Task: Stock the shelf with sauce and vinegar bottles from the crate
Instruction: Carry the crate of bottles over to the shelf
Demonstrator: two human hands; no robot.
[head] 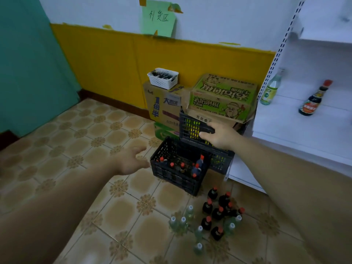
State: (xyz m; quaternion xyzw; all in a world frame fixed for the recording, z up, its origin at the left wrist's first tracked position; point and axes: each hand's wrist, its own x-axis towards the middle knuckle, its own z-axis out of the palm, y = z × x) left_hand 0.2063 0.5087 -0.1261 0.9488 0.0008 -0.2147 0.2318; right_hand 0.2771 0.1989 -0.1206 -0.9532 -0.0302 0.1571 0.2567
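A black plastic crate (171, 174) stands on the tiled floor with several red-capped dark sauce bottles (198, 165) inside. My left hand (131, 161) hovers open just left of it. My right hand (219, 137) grips the rim of a second black crate (190, 126) that rests tilted above and behind the first. On the floor in front stand several dark sauce bottles (218, 211) and several clear vinegar bottles (182, 222). On the white shelf (285, 126) at right stand one vinegar bottle (271, 88) and one sauce bottle (313, 100).
Cardboard boxes (219, 98) are stacked against the yellow wall behind the crates, with a small white basket (163, 79) on top. A green note (158, 18) hangs on the wall. A teal panel (28, 63) stands at left. An upper shelf board (327, 29) sits above right.
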